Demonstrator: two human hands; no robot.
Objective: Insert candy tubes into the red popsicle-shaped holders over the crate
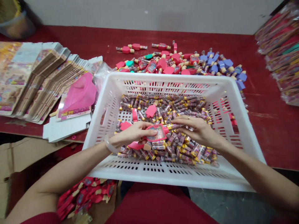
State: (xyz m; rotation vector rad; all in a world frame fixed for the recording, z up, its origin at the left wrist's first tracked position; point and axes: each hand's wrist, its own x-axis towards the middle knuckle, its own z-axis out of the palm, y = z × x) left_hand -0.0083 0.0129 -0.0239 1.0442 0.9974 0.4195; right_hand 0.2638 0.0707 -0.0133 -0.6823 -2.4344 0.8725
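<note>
Watching from afar, I see the left hand (133, 134) inside the white plastic crate (149, 169), its fingers (149, 132) pressed together on a pink-framed toy (156, 133). The right hand (198, 130) curls its fingers around a clear tube (176, 126) just beside it, above loose tubes (168, 152). Printed cards (46, 81) stack near the left edge of the red desk (271, 130).

Pink-framed toy (155, 133), clear tube (175, 126) touching its right end.
</note>
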